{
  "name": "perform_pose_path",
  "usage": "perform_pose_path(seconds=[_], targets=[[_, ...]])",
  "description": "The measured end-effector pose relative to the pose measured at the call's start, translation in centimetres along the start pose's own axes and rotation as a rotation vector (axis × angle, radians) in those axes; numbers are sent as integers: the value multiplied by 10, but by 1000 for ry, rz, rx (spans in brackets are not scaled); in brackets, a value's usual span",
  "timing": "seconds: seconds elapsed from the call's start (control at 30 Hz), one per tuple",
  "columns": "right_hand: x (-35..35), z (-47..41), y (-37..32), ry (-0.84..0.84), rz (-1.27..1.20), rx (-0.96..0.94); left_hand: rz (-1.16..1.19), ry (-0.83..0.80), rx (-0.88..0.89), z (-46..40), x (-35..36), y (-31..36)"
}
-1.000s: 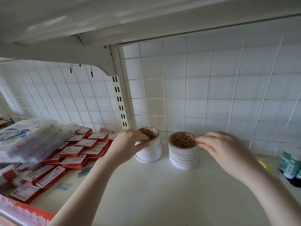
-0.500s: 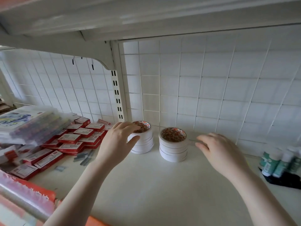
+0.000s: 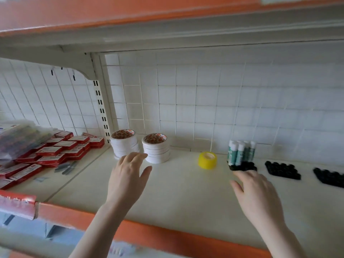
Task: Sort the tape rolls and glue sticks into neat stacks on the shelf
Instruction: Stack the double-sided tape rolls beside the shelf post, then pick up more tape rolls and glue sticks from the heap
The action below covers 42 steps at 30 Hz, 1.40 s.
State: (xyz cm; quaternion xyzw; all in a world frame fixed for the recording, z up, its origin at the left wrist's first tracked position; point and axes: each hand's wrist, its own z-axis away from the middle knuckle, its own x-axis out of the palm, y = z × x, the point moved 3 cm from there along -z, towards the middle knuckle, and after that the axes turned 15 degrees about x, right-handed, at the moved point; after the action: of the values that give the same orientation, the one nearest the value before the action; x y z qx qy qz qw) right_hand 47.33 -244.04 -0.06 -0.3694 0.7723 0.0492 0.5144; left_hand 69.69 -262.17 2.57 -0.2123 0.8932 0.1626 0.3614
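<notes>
While both hands hover free over the shelf (image 3: 186, 192), I note what is sorted. My left hand (image 3: 128, 180), fingers spread and holding nothing, sits just in front of two white tape stacks (image 3: 139, 148) standing side by side by the back wall, near the slotted upright (image 3: 101, 112); squared up, they look done. My right hand (image 3: 257, 194), also relaxed and empty, reaches toward the glue sticks (image 3: 240, 152), upright in a black holder (image 3: 243, 166) farther right along the back. Between the groups a yellow roll (image 3: 207, 160) lies alone, unstacked; I judge it needs a home. Red boxes (image 3: 54, 151) fill the left bay, more black holders (image 3: 283, 169) the right edge.
</notes>
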Motion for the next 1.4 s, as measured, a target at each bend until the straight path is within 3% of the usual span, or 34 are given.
perform_pose_path(seconds=[0.13, 0.6, 0.77, 0.93, 1.17, 1.4], targets=[[-24, 32, 47, 38, 54, 121, 76, -32, 6, 18, 6, 38], [-98, 61, 217, 298, 58, 228, 184, -82, 61, 22, 21, 189], [-122, 47, 314, 367, 56, 267, 226, -66, 61, 4, 50, 285], [-163, 10, 444, 494, 97, 222, 282, -42, 48, -17, 103, 426], [-210, -47, 607, 421, 105, 192, 328, -76, -53, -34, 158, 590], [-224, -47, 674, 351, 110, 246, 332, -93, 61, -48, 166, 669]])
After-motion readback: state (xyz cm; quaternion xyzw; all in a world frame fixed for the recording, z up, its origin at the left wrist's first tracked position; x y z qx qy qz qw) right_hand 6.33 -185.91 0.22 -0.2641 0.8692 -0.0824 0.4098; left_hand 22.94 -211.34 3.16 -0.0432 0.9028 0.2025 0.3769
